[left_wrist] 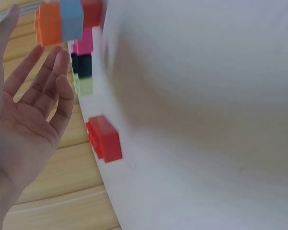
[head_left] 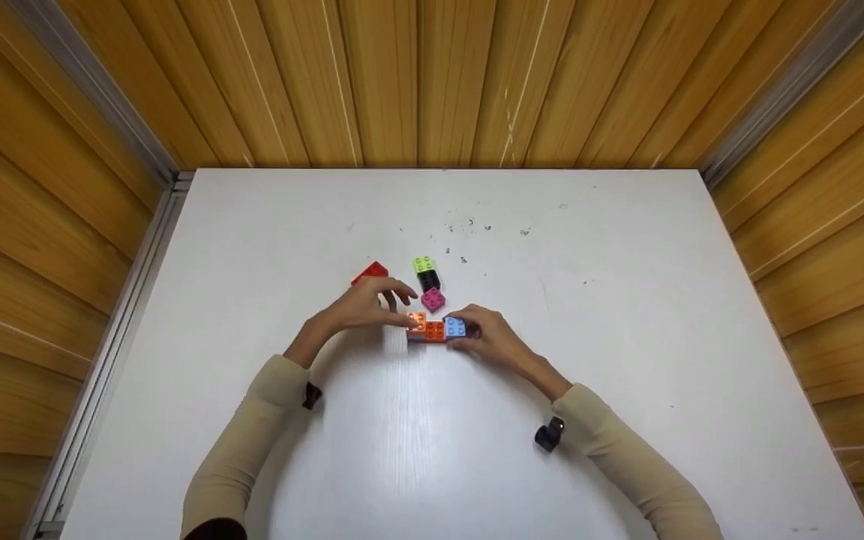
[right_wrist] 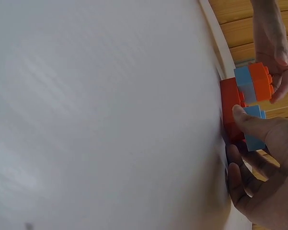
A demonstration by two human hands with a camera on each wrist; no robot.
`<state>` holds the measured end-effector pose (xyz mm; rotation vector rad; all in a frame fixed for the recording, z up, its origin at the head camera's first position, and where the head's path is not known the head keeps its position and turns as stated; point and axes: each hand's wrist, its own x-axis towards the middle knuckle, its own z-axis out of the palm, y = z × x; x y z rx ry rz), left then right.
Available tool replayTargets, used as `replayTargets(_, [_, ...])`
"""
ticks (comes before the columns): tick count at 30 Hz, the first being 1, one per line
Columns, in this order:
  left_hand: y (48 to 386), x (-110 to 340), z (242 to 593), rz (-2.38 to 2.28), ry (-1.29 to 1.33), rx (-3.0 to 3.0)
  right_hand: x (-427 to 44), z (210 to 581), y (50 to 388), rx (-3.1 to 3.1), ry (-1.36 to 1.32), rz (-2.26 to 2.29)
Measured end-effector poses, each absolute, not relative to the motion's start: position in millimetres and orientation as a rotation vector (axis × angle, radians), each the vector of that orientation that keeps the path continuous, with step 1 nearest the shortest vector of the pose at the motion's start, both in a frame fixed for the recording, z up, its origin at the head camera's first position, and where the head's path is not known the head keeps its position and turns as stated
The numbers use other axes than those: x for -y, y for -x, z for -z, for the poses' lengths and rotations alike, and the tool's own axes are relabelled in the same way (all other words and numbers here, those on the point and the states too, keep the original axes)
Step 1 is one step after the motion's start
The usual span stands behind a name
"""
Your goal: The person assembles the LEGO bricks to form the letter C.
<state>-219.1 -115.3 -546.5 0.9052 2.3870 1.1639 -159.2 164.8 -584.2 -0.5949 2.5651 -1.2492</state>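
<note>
A small build of toy building bricks stands on the table, with a long red brick as its base. At its left end a blue brick carries an orange brick. On the right end sits another blue brick. My right hand pinches this end, thumb on the near side and fingers behind. My left hand is spread beside the orange brick, its thumb close to the studs; in the left wrist view the palm shows nothing in it.
Behind the build lie a pink brick, a black brick and a lime green brick in a line. A red brick lies beyond the left hand. Wood-panelled walls border the white table.
</note>
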Motion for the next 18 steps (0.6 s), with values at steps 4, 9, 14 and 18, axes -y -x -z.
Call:
replayTargets(4, [240,112,538,-1.188,-0.905,-2.445,-168,582,159,-2.560,0.571,1.245])
replayTargets(9, [263,102,535,-1.149,-0.802,-2.585,-172,582,159,-2.557,0.554,1.220])
replayTargets(14, [278,86,534,-0.959,-0.750,-2.669,-173,580,162,-2.566,0.599,1.234])
replayTargets(18, [284,74,537,-0.662,-0.819,-2.728,-171,579,165,-2.559,0.614,1.257])
